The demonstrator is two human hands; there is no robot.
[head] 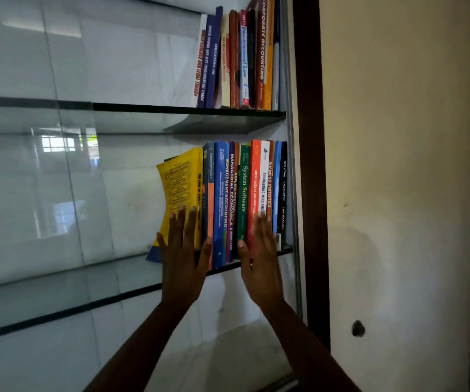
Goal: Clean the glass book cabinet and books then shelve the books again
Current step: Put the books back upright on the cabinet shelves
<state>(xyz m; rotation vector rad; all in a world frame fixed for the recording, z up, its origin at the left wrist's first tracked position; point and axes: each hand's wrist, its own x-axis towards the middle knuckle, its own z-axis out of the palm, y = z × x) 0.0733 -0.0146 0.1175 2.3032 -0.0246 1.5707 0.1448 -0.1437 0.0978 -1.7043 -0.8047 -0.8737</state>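
A row of upright books (242,199) stands at the right end of the middle glass shelf (132,291). At the row's left end a yellow book (181,188) leans with its cover bowed. My left hand (181,256) lies flat on the yellow book, fingers straight. Flat against the red and white spines on the right is my right hand (262,258), also with straight fingers. Another row of books (242,60) stands on the upper glass shelf (143,108), at its right end.
The sliding glass pane (44,179) covers the left part of the cabinet and reflects a window. A dark wooden frame (310,165) borders the cabinet on the right, with a cream wall (403,165) beyond. The shelf space left of both rows holds no books.
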